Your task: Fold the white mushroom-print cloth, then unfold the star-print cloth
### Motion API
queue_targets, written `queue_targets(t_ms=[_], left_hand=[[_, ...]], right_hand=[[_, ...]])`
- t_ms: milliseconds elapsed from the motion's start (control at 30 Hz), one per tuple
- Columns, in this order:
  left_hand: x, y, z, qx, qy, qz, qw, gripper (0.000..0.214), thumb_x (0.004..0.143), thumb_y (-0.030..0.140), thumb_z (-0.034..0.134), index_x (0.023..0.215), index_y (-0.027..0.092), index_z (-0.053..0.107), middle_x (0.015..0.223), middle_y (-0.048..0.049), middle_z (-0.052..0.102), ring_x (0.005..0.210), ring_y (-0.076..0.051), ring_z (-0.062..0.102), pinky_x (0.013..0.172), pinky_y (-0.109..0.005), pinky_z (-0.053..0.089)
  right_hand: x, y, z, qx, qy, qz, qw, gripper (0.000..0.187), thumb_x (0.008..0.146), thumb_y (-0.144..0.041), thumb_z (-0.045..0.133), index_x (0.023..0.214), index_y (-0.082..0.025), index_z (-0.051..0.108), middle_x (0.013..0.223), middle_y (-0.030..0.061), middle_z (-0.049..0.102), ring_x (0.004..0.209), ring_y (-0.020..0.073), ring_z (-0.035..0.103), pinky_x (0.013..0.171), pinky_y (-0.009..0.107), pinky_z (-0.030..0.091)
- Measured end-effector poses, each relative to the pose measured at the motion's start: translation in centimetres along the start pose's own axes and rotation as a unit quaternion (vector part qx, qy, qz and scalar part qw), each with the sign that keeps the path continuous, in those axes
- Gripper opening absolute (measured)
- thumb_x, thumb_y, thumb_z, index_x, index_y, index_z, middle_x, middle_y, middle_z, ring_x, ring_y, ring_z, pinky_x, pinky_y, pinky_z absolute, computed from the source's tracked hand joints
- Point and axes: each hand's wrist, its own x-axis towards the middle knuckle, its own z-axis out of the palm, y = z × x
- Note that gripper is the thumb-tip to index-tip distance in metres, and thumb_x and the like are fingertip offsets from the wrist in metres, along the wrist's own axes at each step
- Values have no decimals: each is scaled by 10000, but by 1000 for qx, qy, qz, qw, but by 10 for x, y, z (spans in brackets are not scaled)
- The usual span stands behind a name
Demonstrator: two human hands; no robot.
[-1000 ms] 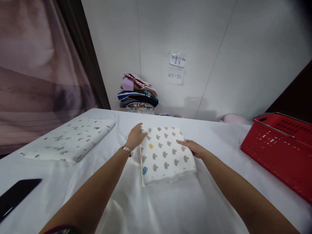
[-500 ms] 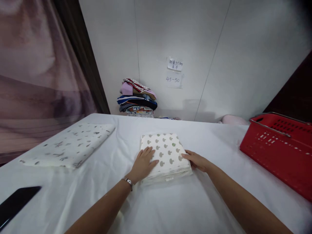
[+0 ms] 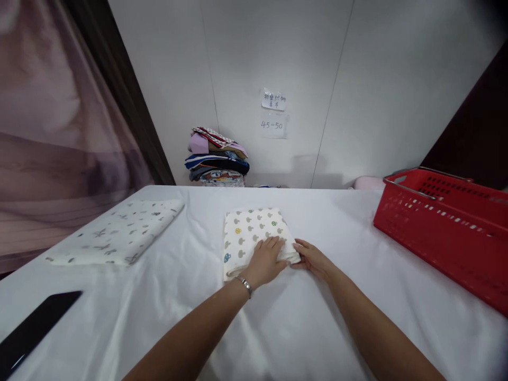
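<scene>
Head view shows the left hand (image 3: 265, 260) lying palm down on the near right corner of a folded mushroom-print cloth (image 3: 248, 233). The cloth sits in the middle of the white-draped surface (image 3: 341, 222). The right hand (image 3: 313, 259) comes in from the side and meets the same corner at its edge.

The work looks like pressing and squaring the fold. To do that well, I judge, the flat palm should bear down evenly so the layers do not creep. The side hand should nudge the edge into line with the stack rather than drag it, because the sheet underneath wrinkles easily and could shift the whole bundle.

The left grip is released: fingers straight and slightly fanned, closed on nothing, only resting on the fabric. A metal bracelet (image 3: 245, 284) circles that wrist. The right grip is loosely extended, thumb up, with fingertips touching the corner. They are partly hidden by the left hand, so I cannot tell whether they pinch a layer.

A second folded cloth (image 3: 119, 233) with a sparse dark print lies well apart to the left. A dark phone (image 3: 35, 328) rests near the left front edge. A red basket (image 3: 444, 227) stands to the right. A pile of clothes (image 3: 216, 164) is stacked against the wall, under two paper notes (image 3: 273, 100).
</scene>
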Motion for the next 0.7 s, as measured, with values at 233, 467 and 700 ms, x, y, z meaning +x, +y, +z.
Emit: queue_targets(t_ms=[233, 467, 700], left_hand=[[8, 6, 24, 27, 58, 19, 998, 473, 814, 341, 563, 1257, 213, 460, 1319, -96, 493, 1230, -246, 416, 1012, -442, 308], [13, 14, 23, 8, 84, -7, 996, 365, 843, 373, 529, 1172, 214, 530, 1237, -82, 552, 1147, -233, 482, 964, -407, 358], [22, 27, 24, -32, 132, -51, 989, 292, 802, 376, 583, 1031, 196, 602, 1032, -62, 612, 991, -214, 540, 869, -368, 424]], right_hand=[[-4, 5, -2, 55, 32, -36, 997, 452, 847, -288, 586, 1253, -183, 414, 921, 64, 663, 682, 132, 645, 638, 299, 573], [1, 4, -7, 45, -17, -42, 998, 320, 904, -376, 479, 1173, -202, 478, 771, 29, 640, 595, 118, 615, 567, 278, 561], [7, 10, -12, 18, -16, -58, 998, 337, 859, -341, 561, 1149, -177, 512, 772, 28, 629, 596, 119, 600, 527, 282, 570]])
